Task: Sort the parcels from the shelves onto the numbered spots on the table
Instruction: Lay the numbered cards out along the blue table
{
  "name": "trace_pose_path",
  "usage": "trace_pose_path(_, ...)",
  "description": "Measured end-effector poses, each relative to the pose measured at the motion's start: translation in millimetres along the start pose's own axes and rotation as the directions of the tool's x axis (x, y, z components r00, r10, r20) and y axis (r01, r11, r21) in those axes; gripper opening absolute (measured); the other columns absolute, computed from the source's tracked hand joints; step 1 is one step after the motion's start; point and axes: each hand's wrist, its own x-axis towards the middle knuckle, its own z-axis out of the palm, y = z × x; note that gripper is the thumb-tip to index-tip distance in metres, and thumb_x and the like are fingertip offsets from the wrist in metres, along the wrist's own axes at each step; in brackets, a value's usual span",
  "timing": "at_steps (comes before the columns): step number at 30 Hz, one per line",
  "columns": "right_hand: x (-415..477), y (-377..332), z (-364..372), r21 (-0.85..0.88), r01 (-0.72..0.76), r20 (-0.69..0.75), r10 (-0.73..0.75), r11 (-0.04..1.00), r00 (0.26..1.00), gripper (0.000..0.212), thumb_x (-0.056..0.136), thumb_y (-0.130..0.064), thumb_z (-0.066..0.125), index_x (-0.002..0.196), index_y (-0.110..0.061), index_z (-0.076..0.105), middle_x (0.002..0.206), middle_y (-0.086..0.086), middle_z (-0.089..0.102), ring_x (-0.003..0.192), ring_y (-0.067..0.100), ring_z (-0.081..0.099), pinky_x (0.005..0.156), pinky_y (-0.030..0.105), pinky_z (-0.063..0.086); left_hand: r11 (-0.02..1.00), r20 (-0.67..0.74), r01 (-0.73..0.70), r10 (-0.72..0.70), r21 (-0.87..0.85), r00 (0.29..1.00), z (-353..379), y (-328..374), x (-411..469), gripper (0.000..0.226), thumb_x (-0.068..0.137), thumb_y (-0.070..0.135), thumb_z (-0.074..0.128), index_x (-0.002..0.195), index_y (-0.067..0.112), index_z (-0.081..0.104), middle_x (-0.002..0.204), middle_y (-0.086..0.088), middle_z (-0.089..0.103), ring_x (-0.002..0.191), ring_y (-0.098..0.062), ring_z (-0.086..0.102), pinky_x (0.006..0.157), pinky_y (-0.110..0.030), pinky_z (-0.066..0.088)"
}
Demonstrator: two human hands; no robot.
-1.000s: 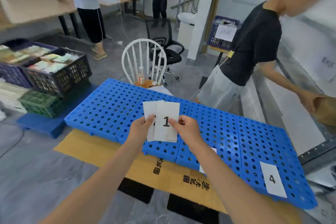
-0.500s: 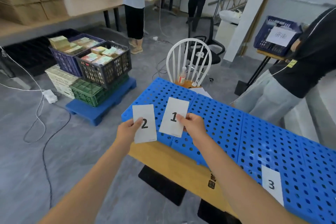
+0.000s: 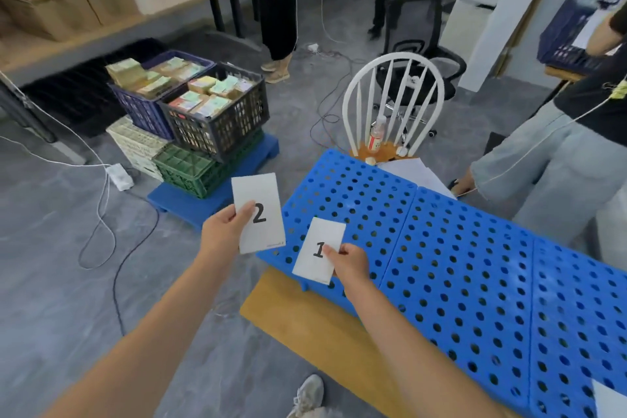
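We read 2 nos. only. White card w/ black "2" (image 3: 258, 213), pinched in left hand (image 3: 222, 237), held over the floor just off the blue table (image 3: 475, 282) corner. White card w/ black "1" (image 3: 319, 250), pinched in right hand (image 3: 349, 263), over the table's near-left corner. Tiny print at bottom edge of the "2" card: can't read.

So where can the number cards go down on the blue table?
The blue table is bare from the right hand with the 1 card across to the far edge. Only loose papers by the white chair crowd that corner.
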Motion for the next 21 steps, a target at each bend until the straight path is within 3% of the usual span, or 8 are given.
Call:
trace_pose_path(4,26.6,11.4,12.1,-0.044,-0.071,-0.038,0.070,0.996,0.997,0.026,0.091,-0.026,0.064,0.074,-0.008,0.054,0.085,0.010,0.065,0.073,0.020,0.061,0.058,0.030,0.047,0.999,0.047,0.018,-0.020,0.041,0.999,12.7,7.6,36.0,0.013,0.090,0.032,0.064,0.086,0.021,0.071,0.096,-0.012,0.073,0.087,-0.030,0.068,0.079,-0.051,0.055)
trace_pose_path(7,36.7,13.6,15.8,-0.090,-0.117,-0.072,0.111,0.989,0.991,0.030,0.090,-0.028,0.064,0.081,0.000,0.056,0.088,0.017,0.066,0.078,0.028,0.064,0.060,0.034,0.046,0.999,0.090,0.029,-0.033,0.045,0.995,23.5,12.9,58.4,0.012,0.090,0.030,0.064,0.088,0.020,0.070,0.093,-0.010,0.073,0.086,-0.030,0.068,0.078,-0.047,0.056)
trace_pose_path(12,37.2,15.7,18.2,-0.178,-0.120,-0.122,0.099,0.977,0.988,0.027,0.087,-0.025,0.065,0.072,-0.007,0.051,0.072,0.009,0.056,0.062,0.018,0.053,0.052,0.029,0.037,0.996,0.211,0.057,-0.069,0.061,0.975,44.2,13.5,82.1,0.016,0.089,0.034,0.065,0.087,0.020,0.072,0.091,-0.007,0.075,0.090,-0.031,0.070,0.083,-0.051,0.057)
trace_pose_path(15,35.6,19.5,17.7,-0.246,-0.148,-0.146,0.115,0.958,0.983,0.036,0.087,-0.025,0.064,0.063,-0.012,0.041,0.063,0.000,0.047,0.055,0.012,0.045,0.047,0.022,0.028,0.996,0.298,0.066,-0.083,0.066,0.951,55.4,17.1,91.4,0.020,0.090,0.034,0.064,0.092,0.016,0.072,0.090,-0.005,0.075,0.089,-0.030,0.070,0.078,-0.045,0.058)
trace_pose_path(21,20.8,21.0,20.0,-0.243,-0.233,-0.286,0.160,0.942,0.945,0.038,0.083,-0.040,0.066,0.067,-0.014,0.042,0.068,-0.002,0.044,0.058,0.012,0.042,0.052,0.025,0.030,0.984,0.429,0.109,-0.160,0.142,0.889,59.5,12.6,109.4,0.020,0.089,0.037,0.065,0.095,0.019,0.072,0.093,-0.004,0.075,0.089,-0.026,0.071,0.083,-0.048,0.057)
